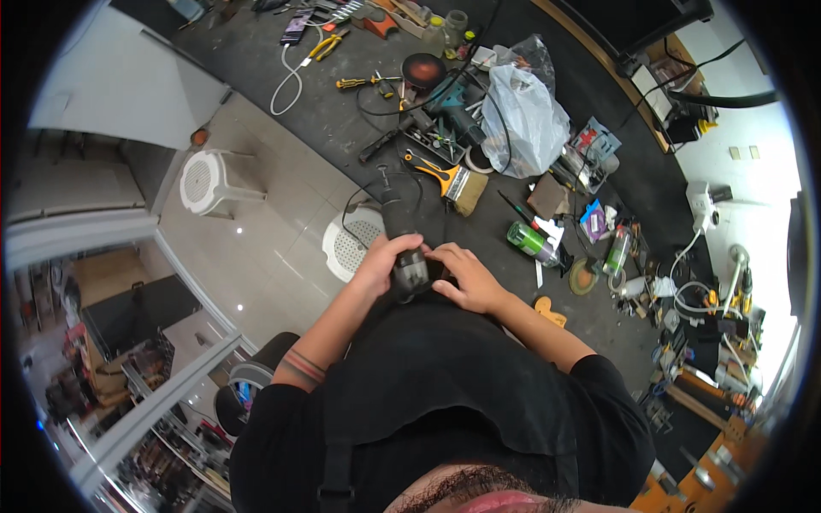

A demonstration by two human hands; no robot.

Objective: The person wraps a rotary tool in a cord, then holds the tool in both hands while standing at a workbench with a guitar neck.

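A dark cylindrical power tool [402, 221] is upright in the view in front of my apron, its narrow metal end pointing away from me. My left hand [385, 263] is closed around its near part, thumb across the top. From the right, my right hand [469, 280] meets the same part, its fingers bent against the tool's side and its thumb lower down. The undersides of both grips are hidden. A dark cord curves beside the tool. Just beyond, a wide paintbrush [446, 178] with an orange and black handle lies on the dark workbench [333, 111].
A clear plastic bag [523, 120], a teal power tool [453, 98] and a green spray can [532, 242] lie on the bench. Yellow pliers [327, 45] are farther off. A white stool [346, 246] stands close by on the left, another stool [205, 182] beyond it.
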